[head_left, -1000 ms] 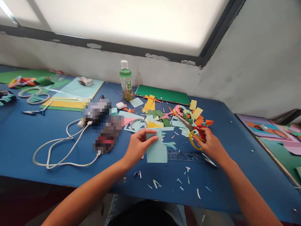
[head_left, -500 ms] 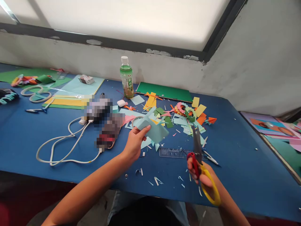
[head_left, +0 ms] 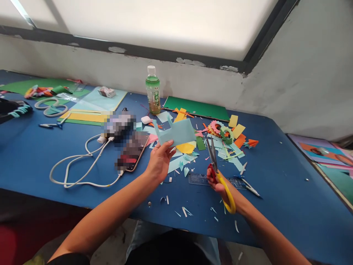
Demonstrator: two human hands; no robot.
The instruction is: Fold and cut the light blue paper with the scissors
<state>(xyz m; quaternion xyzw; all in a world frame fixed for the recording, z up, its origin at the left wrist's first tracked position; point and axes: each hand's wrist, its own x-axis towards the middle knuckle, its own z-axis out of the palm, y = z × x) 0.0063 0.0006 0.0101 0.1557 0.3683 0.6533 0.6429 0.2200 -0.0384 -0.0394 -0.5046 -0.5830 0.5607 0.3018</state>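
Paper [head_left: 180,132]: pale blue, raised above the scraps [head_left: 176,165], with narrow strips standing from its upper-left edge; lifted so, its outline is probably easier to tell from the same-coloured litter below.
Left hand [head_left: 160,162]: pinching the paper by its lower edge, thumb on the near face, which leaves the top and right side uncovered.
Right hand [head_left: 220,185]: closed around the handles of the scissors [head_left: 214,165]; which fingers pass through the loops I cannot tell.
Blades: slightly parted, aimed up and forward, apart from the paper, seemingly to keep the edges off it.
Ruler [head_left: 197,179]: flat on the bench [head_left: 284,184], partly hidden by the right hand, within easy reach.
Bottle [head_left: 153,92]: upright near the wall, presumably there to leave the front free for handwork.
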